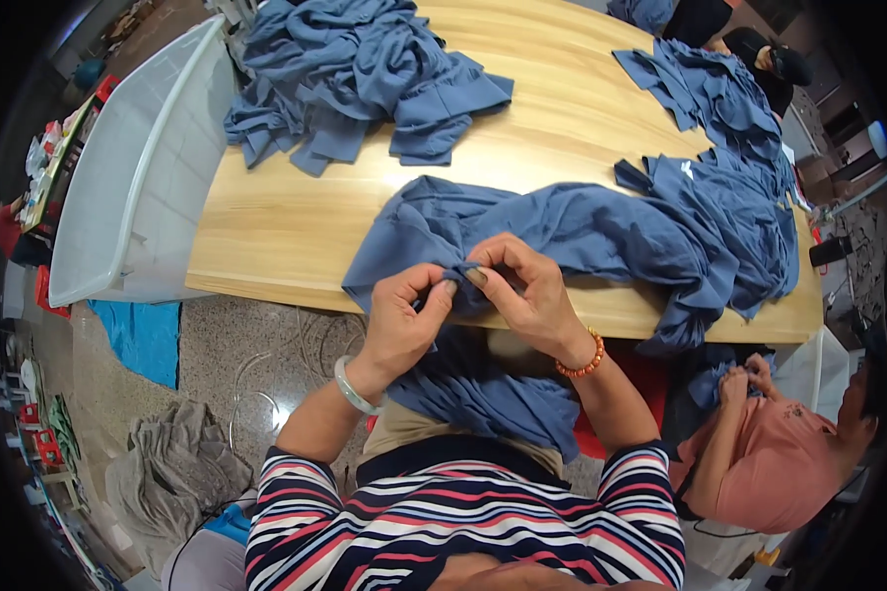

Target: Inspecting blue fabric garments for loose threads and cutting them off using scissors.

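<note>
A blue cloth garment (572, 229) lies along the near edge of the wooden table, and part of it hangs into my lap. My left hand (404, 315) pinches a small fold of it between thumb and fingers. Right beside it, my right hand (524, 295) grips the same fold, so the two sets of fingertips almost meet. Whatever detail sits in the fold is covered by my fingers. More blue fabric (483, 389) drapes over my thighs below the table edge.
A blue garment pile (355, 74) covers the table's far left; another garment heap (729, 207) lies along the right. A large translucent bin (153, 167) stands left of the wooden table (552, 128). A co-worker in pink (779, 458) sits at right, handling blue cloth. Grey fabric (172, 483) lies lower left.
</note>
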{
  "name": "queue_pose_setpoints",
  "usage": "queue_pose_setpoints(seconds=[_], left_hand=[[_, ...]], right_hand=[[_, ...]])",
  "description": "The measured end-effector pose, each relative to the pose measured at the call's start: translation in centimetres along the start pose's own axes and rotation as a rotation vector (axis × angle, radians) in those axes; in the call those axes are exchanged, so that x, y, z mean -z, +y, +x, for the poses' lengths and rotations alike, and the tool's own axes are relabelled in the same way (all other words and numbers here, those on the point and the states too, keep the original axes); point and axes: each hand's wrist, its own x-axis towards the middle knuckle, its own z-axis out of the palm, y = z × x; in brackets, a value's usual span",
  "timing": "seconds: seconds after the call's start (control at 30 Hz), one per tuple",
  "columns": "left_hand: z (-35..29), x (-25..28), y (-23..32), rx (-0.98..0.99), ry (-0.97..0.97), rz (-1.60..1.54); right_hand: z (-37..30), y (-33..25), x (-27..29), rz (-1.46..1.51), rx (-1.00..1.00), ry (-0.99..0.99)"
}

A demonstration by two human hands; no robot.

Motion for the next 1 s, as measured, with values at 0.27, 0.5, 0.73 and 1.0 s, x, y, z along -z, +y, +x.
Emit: queue_pose_setpoints(seconds=[0.27, 0.5, 0.73, 1.0], left_hand=[[0.2, -0.1, 0.1, 0.039, -0.009, -0.033], [0.6, -0.4, -0.4, 0.076, -0.009, -0.064], [0.7, -1.2, 0.8, -0.391, 0.177, 0.340], [1.9, 1.6, 0.0, -0.063, -0.278, -0.199]], right_hand=[[-0.4, -0.8, -0.2, -0.338, 0.278, 0.057], [-0.8, -0.7, -0.2, -0.428, 0.386, 0.086], [-0.8, -0.4, 0.1, -0.478, 0.443, 0.095], [-0.8, -1.4, 0.0, -0.397, 0.425, 0.113]])
